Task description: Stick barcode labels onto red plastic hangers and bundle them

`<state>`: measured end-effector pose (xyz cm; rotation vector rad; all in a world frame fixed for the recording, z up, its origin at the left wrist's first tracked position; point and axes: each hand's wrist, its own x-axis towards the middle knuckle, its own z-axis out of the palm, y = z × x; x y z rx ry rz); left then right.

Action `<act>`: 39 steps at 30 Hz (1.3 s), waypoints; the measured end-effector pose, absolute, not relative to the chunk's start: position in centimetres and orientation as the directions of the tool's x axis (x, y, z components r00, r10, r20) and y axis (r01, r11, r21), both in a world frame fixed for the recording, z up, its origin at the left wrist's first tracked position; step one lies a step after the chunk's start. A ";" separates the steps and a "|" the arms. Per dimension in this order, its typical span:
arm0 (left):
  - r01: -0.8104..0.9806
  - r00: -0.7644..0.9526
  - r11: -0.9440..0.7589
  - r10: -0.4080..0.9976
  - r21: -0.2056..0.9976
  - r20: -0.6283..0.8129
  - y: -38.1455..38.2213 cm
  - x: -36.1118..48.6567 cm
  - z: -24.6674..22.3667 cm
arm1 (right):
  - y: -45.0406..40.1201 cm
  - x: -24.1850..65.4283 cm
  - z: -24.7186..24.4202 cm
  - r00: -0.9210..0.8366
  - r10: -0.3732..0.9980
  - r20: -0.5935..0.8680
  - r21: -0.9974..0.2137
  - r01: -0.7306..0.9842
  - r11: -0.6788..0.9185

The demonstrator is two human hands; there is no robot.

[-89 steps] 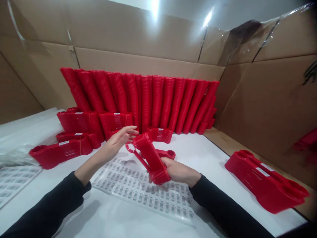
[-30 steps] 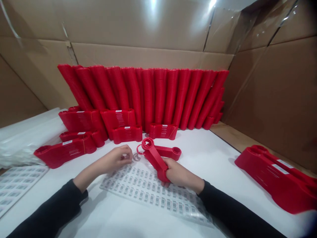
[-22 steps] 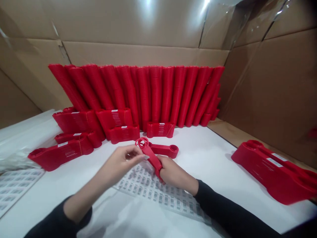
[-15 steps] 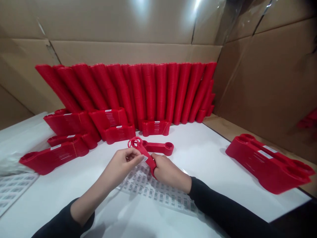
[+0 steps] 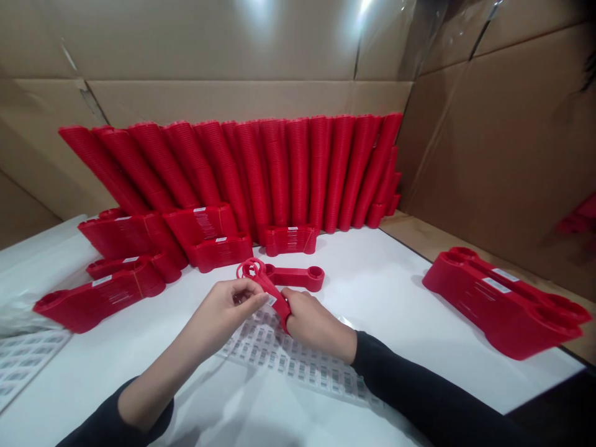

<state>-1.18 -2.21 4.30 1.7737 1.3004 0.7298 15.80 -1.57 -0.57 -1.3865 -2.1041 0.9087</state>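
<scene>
My right hand [image 5: 314, 320] is wrapped around the near end of a flat red plastic piece [image 5: 276, 295] with ring-shaped ends. Closed in a pinch, my left hand [image 5: 233, 310] has its thumb tip against a small white barcode label [image 5: 270, 300] on the face of that piece. Whether the label is fully stuck down I cannot tell. Under both hands lies a sheet of barcode labels [image 5: 298, 366]. Just beyond, a short stack of the same red pieces [image 5: 298, 277] rests on the white table.
Tall leaning stacks of red pieces [image 5: 279, 167] line the cardboard wall [image 5: 233, 96]. Labelled red bundles stand at the left [image 5: 107, 295] and right [image 5: 503, 304]. Clear plastic wrap [image 5: 41, 273] and another label sheet [image 5: 30, 363] lie at the left edge.
The hands and the red piece keep nearly the same pose, with the thumb still at the label. The whole view has shifted slightly.
</scene>
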 end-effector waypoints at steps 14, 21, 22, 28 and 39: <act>0.733 0.228 -0.343 0.937 0.588 0.263 -2.5 0.0 2.7 | -1.9 15.7 -0.4 -0.390 0.921 0.006 -0.753 0.604 0.261; 0.911 0.348 -0.413 0.770 0.001 0.534 -2.0 -0.3 1.2 | -2.3 15.2 -0.4 -0.434 0.899 0.062 -0.766 0.556 0.321; 0.922 0.338 -0.387 0.769 -0.025 0.542 -1.8 -0.5 1.3 | -2.4 15.2 -0.4 -0.428 0.902 0.064 -0.751 0.575 0.326; 0.908 0.133 -0.301 0.866 0.290 0.482 -0.9 -2.4 3.2 | -2.3 15.2 -0.5 -0.424 0.904 0.045 -0.750 0.584 0.311; 0.635 0.425 -0.496 0.864 0.592 0.269 -1.6 -4.6 4.9 | -1.0 16.0 -0.1 -0.353 0.922 0.162 -0.894 0.343 0.288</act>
